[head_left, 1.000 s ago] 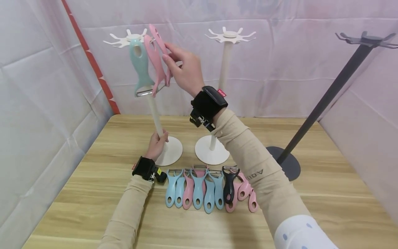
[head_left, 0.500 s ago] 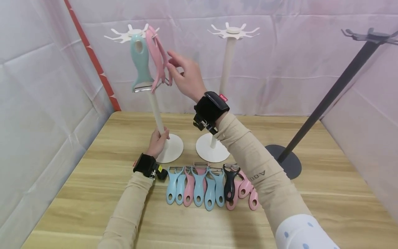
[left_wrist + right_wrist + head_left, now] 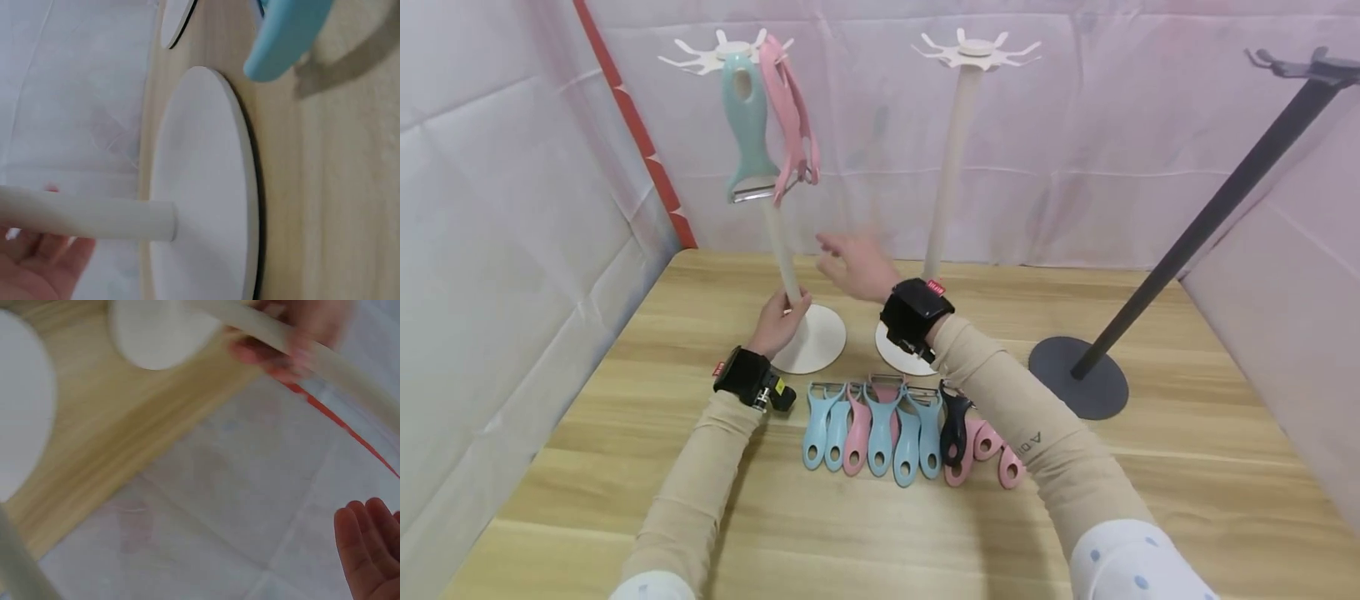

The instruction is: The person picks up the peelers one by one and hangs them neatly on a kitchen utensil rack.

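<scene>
Blurring right hand (image 3: 857, 265), empty, fingertips indistinct

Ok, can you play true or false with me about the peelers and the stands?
1. The left hand grips the left white stand. True.
2. The right hand holds a pink peeler. False: it holds nothing, fingers loose, in the air.
3. A teal peeler hangs on the left stand. True.
4. The middle white stand has peelers on it. False: its hooks are bare.
5. One black peeler lies in the row on the table. True.
</scene>
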